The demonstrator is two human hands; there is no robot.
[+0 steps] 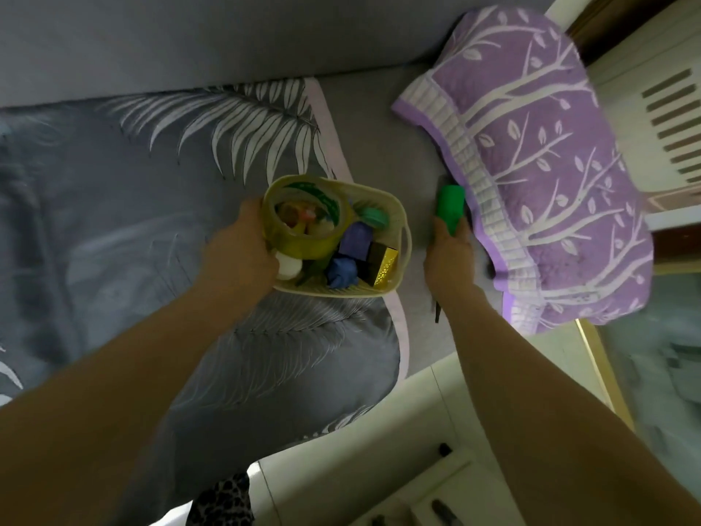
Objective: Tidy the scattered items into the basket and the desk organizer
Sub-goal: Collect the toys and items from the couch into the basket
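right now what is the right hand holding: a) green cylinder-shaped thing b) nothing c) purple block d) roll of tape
a, the right hand grips a green cylinder-shaped thing beside the purple pillow, while the roll of tape sits in the basket held by the left hand.

A bed with a plain grey sheet [383, 146] is carrying everything. A dark grey quilt with white feather print and pale pink edge [151, 222] is lying on its left part. A purple quilted pillow with white branch pattern [550, 165] is lying on the right. A cream plastic basket [396, 218] is sitting on the quilt's edge.
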